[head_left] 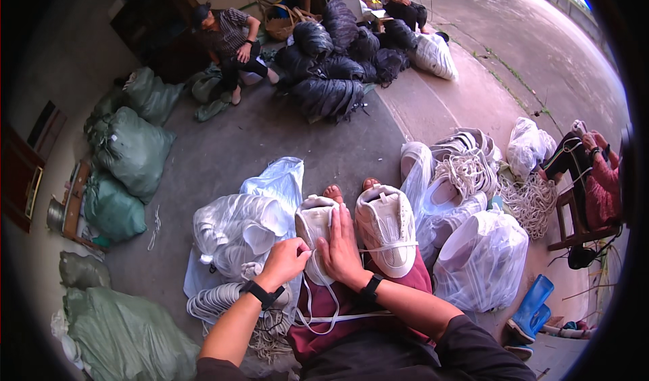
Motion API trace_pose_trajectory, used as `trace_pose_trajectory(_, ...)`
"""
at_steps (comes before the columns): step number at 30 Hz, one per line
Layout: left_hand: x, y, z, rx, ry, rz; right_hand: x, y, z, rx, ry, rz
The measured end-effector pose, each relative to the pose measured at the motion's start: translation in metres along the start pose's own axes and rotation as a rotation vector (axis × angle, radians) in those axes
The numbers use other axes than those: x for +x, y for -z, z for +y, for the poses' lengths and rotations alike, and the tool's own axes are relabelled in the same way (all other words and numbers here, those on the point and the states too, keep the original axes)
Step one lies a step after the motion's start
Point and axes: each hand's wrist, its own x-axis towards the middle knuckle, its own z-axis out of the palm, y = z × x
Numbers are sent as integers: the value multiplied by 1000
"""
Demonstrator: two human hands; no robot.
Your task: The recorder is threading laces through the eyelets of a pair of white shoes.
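Two off-white shoes (386, 227) rest side by side on dark red cloth over my lap, toes toward me. My right hand (343, 246) lies flat along the left shoe (311, 220), fingers stretched out and pressed against its upper. At that shoe's left edge, my left hand (286, 259) is closed in a pinch; what its fingertips hold is hidden. A loose white shoelace (336, 313) loops down from the left shoe onto the cloth. Across the right shoe runs a tied white lace. Both of my wrists wear dark bands.
Clear plastic bags of white shoe parts (233, 229) stand at my left, others (480, 259) at my right beside heaped cord (527, 202). Green sacks (132, 151) line the left wall. Black bundles (331, 97) pile ahead. Several people sit around; blue boots (532, 310) stand lower right.
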Motion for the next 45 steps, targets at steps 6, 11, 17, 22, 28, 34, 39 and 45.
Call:
trace_pose_trajectory(6, 1, 1, -12, 13, -56, 9, -1, -2, 1, 0, -2, -1)
trace_pose_trajectory(11, 2, 9, -15, -111, -12, -102, 0, -1, -1, 4, -8, -9)
trace_pose_trajectory(17, 5, 8, -10, -78, -29, -66, 2, -3, 1, 6, 4, -3)
trace_pose_trajectory(22, 6, 9, -11, -54, -21, -92, 1, -4, 1, 7, -6, -9)
trace_pose_trajectory(28, 5, 11, -16, -108, -23, -117, 1, -6, 0, -9, -1, -9)
trace_pose_trajectory(34, 4, 12, -18, -107, -31, -91, 2, -7, -4, 19, 6, 2)
trace_pose_trajectory(39, 3, 10, -15, -43, -23, -60, 0, -8, -4, -7, 0, 0)
trace_pose_trajectory(45, 2, 8, -25, -158, 7, -81, -1, -9, -4, -8, -5, -12)
